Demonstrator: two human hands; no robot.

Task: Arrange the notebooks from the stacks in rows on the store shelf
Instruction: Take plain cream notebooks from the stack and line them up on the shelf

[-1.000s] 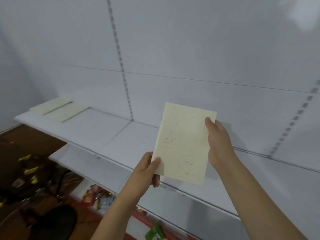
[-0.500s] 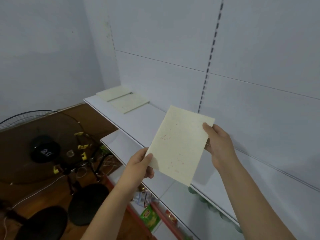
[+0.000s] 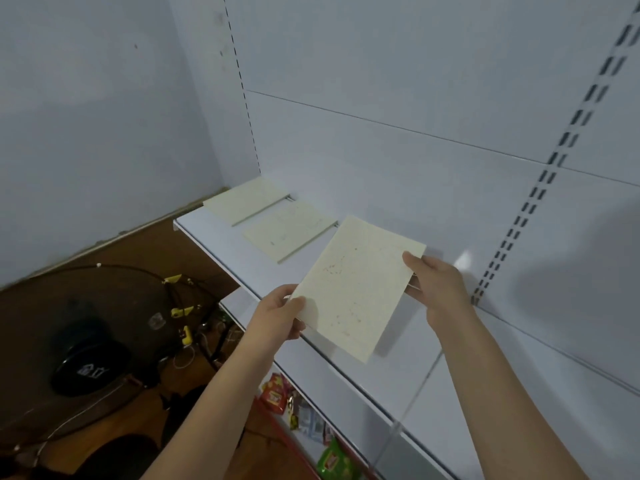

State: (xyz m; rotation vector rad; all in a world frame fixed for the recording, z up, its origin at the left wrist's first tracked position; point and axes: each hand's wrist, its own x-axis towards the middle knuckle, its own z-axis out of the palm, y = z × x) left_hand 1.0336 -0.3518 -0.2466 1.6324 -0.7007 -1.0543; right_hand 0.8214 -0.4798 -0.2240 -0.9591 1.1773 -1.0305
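Note:
A cream notebook with faint reddish marks hangs tilted just above the white shelf. My left hand pinches its near left corner, thumb on top. My right hand grips its far right edge, thumb on the cover and fingers underneath. Two more cream notebooks lie flat on the shelf's left end: one in the corner and a second beside it, directly left of the held one.
The shelf's back panel has slotted uprights. A lower shelf juts out beneath, with snack packets below it. A black floor fan and cables stand on the brown floor at left.
My view has swung left and closer to the shelf's end. Both hands have carried the notebook lower and leftward, near the two lying notebooks; the grips are unchanged.

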